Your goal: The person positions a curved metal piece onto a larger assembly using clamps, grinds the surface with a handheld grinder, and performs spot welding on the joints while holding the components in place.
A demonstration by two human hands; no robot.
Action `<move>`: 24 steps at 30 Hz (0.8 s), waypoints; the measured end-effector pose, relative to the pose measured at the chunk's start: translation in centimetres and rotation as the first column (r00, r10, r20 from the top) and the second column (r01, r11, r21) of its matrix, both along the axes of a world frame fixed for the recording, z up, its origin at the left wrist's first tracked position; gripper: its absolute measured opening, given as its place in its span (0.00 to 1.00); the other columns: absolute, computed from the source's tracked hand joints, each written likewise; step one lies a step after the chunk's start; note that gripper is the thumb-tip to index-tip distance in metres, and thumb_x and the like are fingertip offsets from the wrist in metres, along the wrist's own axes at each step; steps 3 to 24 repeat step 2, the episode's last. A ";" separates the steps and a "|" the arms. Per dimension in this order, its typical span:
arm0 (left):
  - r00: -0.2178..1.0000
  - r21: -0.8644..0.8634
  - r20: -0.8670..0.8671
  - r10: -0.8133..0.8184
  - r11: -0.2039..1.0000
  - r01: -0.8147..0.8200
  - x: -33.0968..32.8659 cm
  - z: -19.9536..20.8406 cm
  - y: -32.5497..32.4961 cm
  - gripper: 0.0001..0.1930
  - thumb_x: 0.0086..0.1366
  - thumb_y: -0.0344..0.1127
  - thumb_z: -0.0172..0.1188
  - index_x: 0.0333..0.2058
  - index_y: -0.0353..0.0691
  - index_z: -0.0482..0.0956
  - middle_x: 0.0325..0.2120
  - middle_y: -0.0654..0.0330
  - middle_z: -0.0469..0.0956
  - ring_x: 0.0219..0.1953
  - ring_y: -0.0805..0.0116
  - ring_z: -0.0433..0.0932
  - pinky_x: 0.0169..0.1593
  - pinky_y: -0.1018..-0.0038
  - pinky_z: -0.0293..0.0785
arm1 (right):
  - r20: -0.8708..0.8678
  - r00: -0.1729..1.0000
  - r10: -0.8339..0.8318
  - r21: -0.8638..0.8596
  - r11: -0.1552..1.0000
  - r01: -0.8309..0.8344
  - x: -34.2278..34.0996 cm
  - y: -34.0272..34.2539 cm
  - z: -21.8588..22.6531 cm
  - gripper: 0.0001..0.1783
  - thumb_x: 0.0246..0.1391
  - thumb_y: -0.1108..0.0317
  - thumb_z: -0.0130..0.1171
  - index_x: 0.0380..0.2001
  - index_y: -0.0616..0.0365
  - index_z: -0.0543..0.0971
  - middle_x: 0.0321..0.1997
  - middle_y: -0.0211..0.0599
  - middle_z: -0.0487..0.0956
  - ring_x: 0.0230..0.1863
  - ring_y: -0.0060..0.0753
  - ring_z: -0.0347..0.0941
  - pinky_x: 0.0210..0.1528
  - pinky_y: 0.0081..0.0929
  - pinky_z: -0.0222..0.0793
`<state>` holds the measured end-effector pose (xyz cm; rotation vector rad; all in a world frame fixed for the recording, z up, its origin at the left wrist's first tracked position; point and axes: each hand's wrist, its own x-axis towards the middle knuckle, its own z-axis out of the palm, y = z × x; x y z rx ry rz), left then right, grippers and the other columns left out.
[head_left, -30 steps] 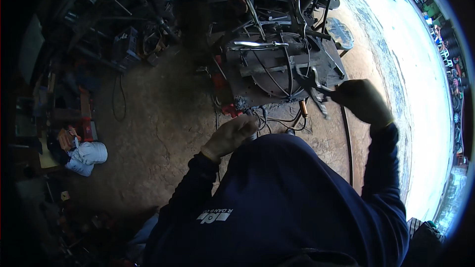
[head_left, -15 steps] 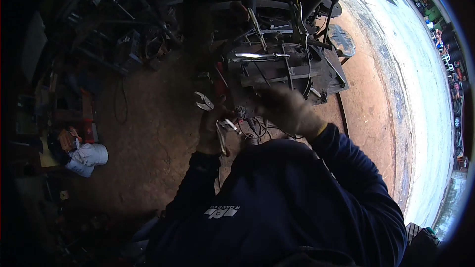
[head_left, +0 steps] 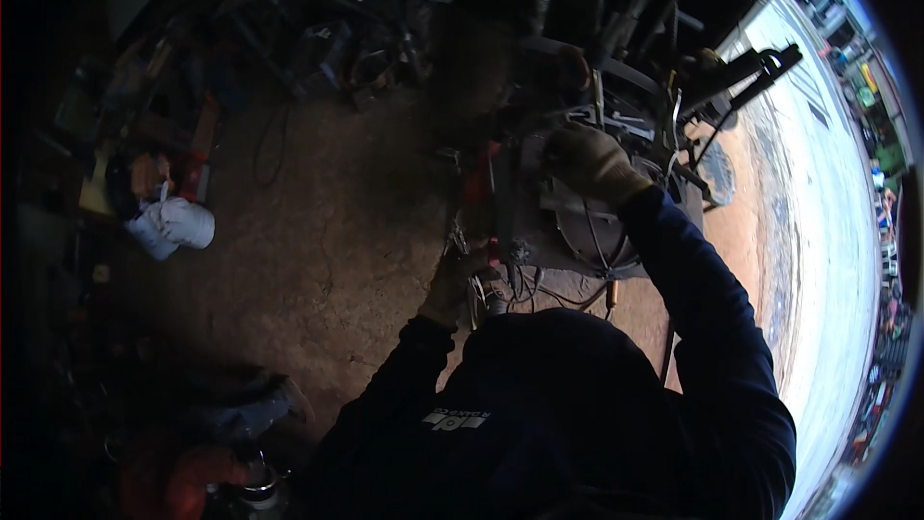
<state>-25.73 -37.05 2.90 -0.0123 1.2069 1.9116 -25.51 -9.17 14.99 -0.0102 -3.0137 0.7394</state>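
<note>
My left hand point(head_left: 452, 287), in a work glove, is low beside the left front corner of a dark metal worktable point(head_left: 525, 197). It is closed around locking pliers point(head_left: 474, 300), whose handles and jaws stick out on either side of it. My right hand point(head_left: 589, 162), also gloved, is over the tabletop with its fingers curled. Whatever those fingers grip, if anything, is hidden. Beyond it lie several metal tools and clamps point(head_left: 626, 116), hard to tell apart in the shadow. A red part point(head_left: 478, 176) shows at the table's left edge.
Cables point(head_left: 549, 294) hang below the table's front edge. A round-topped stool point(head_left: 714, 169) stands to the right. White bundled material point(head_left: 183, 223) sits at left among clutter. At lower left, a red-orange shape point(head_left: 202, 477) is dim. A bright paved strip point(head_left: 828, 231) runs along the right.
My right hand has moved forward, away from my body, over the tabletop. My left hand still holds the locking pliers. The whole view has shifted, with the table now farther right.
</note>
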 end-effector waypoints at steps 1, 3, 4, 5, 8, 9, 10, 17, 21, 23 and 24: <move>0.999 -0.014 0.041 -0.015 1.000 0.016 -0.2 -1.1 -0.9 0.28 0.58 0.37 0.65 0.56 0.37 0.68 0.38 0.59 0.75 0.35 0.66 0.79 0.45 0.63 0.79 | 0.037 0.999 -0.013 -0.014 1.000 0.014 -0.4 -0.1 0.2 0.19 0.50 0.56 0.63 0.43 0.52 0.79 0.44 0.41 0.78 0.47 0.44 0.76 0.49 0.37 0.72; 0.996 -0.025 0.077 -0.036 0.999 0.038 -0.5 -3.4 -2.0 0.32 0.56 0.40 0.68 0.57 0.39 0.67 0.41 0.59 0.74 0.35 0.65 0.79 0.46 0.61 0.79 | 0.103 0.995 -0.008 0.016 1.000 0.006 -1.2 0.1 -0.1 0.21 0.47 0.56 0.65 0.43 0.55 0.80 0.44 0.43 0.77 0.48 0.44 0.76 0.51 0.36 0.71; 0.996 -0.025 0.077 -0.036 0.999 0.038 -0.5 -3.4 -2.0 0.32 0.56 0.40 0.68 0.57 0.39 0.67 0.41 0.59 0.74 0.35 0.65 0.79 0.46 0.61 0.79 | 0.103 0.995 -0.008 0.016 1.000 0.006 -1.2 0.1 -0.1 0.21 0.47 0.56 0.65 0.43 0.55 0.80 0.44 0.43 0.77 0.48 0.44 0.76 0.51 0.36 0.71; 0.996 -0.025 0.077 -0.036 0.999 0.038 -0.5 -3.4 -2.0 0.32 0.56 0.40 0.68 0.57 0.39 0.67 0.41 0.59 0.74 0.35 0.65 0.79 0.46 0.61 0.79 | 0.103 0.995 -0.008 0.016 1.000 0.006 -1.2 0.1 -0.1 0.21 0.47 0.56 0.65 0.43 0.55 0.80 0.44 0.43 0.77 0.48 0.44 0.76 0.51 0.36 0.71; 0.996 -0.025 0.077 -0.036 0.999 0.038 -0.5 -3.4 -2.0 0.32 0.56 0.40 0.68 0.57 0.39 0.67 0.41 0.59 0.74 0.35 0.65 0.79 0.46 0.61 0.79 | 0.103 0.995 -0.008 0.016 1.000 0.006 -1.2 0.1 -0.1 0.21 0.47 0.56 0.65 0.43 0.55 0.80 0.44 0.43 0.77 0.48 0.44 0.76 0.51 0.36 0.71; 0.996 -0.025 0.077 -0.036 0.999 0.038 -0.5 -3.4 -2.0 0.32 0.56 0.40 0.68 0.57 0.39 0.67 0.41 0.59 0.74 0.35 0.65 0.79 0.46 0.61 0.79 | 0.103 0.995 -0.008 0.016 1.000 0.006 -1.2 0.1 -0.1 0.21 0.47 0.56 0.65 0.43 0.55 0.80 0.44 0.43 0.77 0.48 0.44 0.76 0.51 0.36 0.71; 0.996 -0.025 0.077 -0.036 0.999 0.038 -0.5 -3.4 -2.0 0.32 0.56 0.40 0.68 0.57 0.39 0.67 0.41 0.59 0.74 0.35 0.65 0.79 0.46 0.61 0.79 | 0.103 0.995 -0.008 0.016 1.000 0.006 -1.2 0.1 -0.1 0.21 0.47 0.56 0.65 0.43 0.55 0.80 0.44 0.43 0.77 0.48 0.44 0.76 0.51 0.36 0.71; 0.996 -0.025 0.077 -0.036 0.999 0.038 -0.5 -3.4 -2.0 0.32 0.56 0.40 0.68 0.57 0.39 0.67 0.41 0.59 0.74 0.35 0.65 0.79 0.46 0.61 0.79 | 0.103 0.995 -0.008 0.016 1.000 0.006 -1.2 0.1 -0.1 0.21 0.47 0.56 0.65 0.43 0.55 0.80 0.44 0.43 0.77 0.48 0.44 0.76 0.51 0.36 0.71; 0.996 -0.025 0.077 -0.036 0.999 0.038 -0.5 -3.4 -2.0 0.32 0.56 0.40 0.68 0.57 0.39 0.67 0.41 0.59 0.74 0.35 0.65 0.79 0.46 0.61 0.79 | 0.103 0.995 -0.008 0.016 1.000 0.006 -1.2 0.1 -0.1 0.21 0.47 0.56 0.65 0.43 0.55 0.80 0.44 0.43 0.77 0.48 0.44 0.76 0.51 0.36 0.71; 0.996 -0.025 0.077 -0.036 0.999 0.038 -0.5 -3.4 -2.0 0.32 0.56 0.40 0.68 0.57 0.39 0.67 0.41 0.59 0.74 0.35 0.65 0.79 0.46 0.61 0.79 | 0.103 0.995 -0.008 0.016 1.000 0.006 -1.2 0.1 -0.1 0.21 0.47 0.56 0.65 0.43 0.55 0.80 0.44 0.43 0.77 0.48 0.44 0.76 0.51 0.36 0.71; 0.996 -0.025 0.077 -0.036 0.999 0.038 -0.5 -3.4 -2.0 0.32 0.56 0.40 0.68 0.57 0.39 0.67 0.41 0.59 0.74 0.35 0.65 0.79 0.46 0.61 0.79 | 0.103 0.995 -0.008 0.016 1.000 0.006 -1.2 0.1 -0.1 0.21 0.47 0.56 0.65 0.43 0.55 0.80 0.44 0.43 0.77 0.48 0.44 0.76 0.51 0.36 0.71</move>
